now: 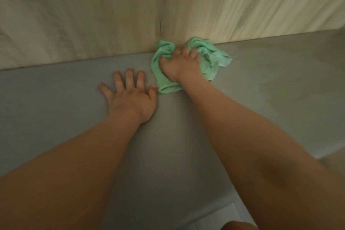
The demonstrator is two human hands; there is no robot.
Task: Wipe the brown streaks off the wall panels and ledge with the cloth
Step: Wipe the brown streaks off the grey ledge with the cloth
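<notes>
Cream-coloured wall panels (89, 14) fill the far half of the view, two of them meeting at a dark vertical seam (161, 22) slightly right of centre. Their lower edge meets a flat grey ledge (56, 110) that runs from left to right and reaches toward the near side. The light is dim and the picture soft, so any brown streaks on panels or ledge are hard to make out.

A mint-green cloth (165, 85) lies bunched on the ledge at the foot of the seam, its far folds touching the base of the panels. The right hand (182, 66) presses down on it, with its fingers (193, 53) curled into the fabric and gripping the folds. Cloth shows on both sides of the hand.

Just left of the cloth, the left hand (130, 99) rests palm down on the bare ledge, its fingers (129, 76) straight and spread apart, the thumb close to the cloth's near corner. Both bare forearms stretch in from the near edge.
</notes>
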